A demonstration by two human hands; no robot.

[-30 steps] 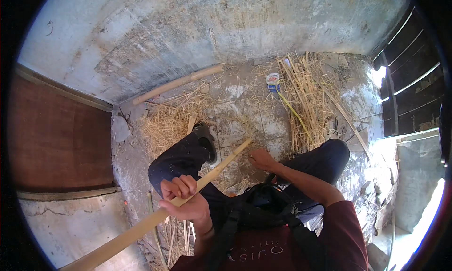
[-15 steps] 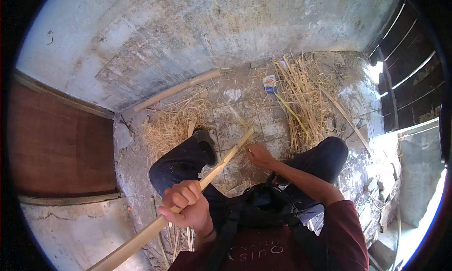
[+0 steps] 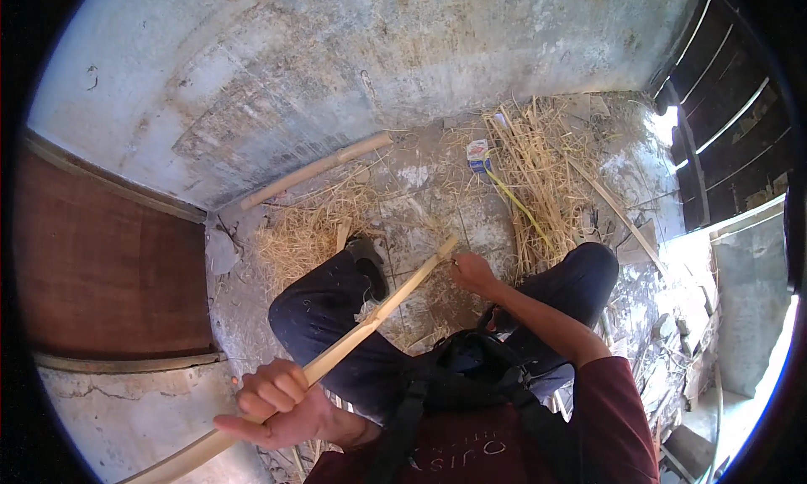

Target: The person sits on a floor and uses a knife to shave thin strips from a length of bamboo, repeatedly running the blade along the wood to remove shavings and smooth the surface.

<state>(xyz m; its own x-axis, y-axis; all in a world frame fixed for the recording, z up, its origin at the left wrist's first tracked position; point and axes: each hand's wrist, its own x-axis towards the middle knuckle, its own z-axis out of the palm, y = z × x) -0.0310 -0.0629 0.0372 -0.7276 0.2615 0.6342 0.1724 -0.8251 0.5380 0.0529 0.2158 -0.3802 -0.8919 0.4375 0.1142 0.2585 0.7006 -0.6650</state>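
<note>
A long pale split bamboo strip (image 3: 349,339) runs slantwise from the lower left up to the middle of the floor, passing over my left thigh. My left hand (image 3: 282,402) is closed around its lower part, with the thumb pointing left. Close by the strip's far end is my right hand (image 3: 473,274), its fingers curled shut. What the right fingers grip is hidden or too small to make out. A rough node shows midway along the strip.
Curly shavings (image 3: 307,223) lie by my left foot. A bundle of thin strips (image 3: 538,177) rests at the right, beside a small blue-and-white box (image 3: 478,155) and a yellow band (image 3: 517,200). A bamboo pole (image 3: 319,169) lies along the wall.
My left hand has moved down and to the left, and the bamboo strip's node shows lower left. My right hand has shifted slightly right, staying near the strip's far end.
</note>
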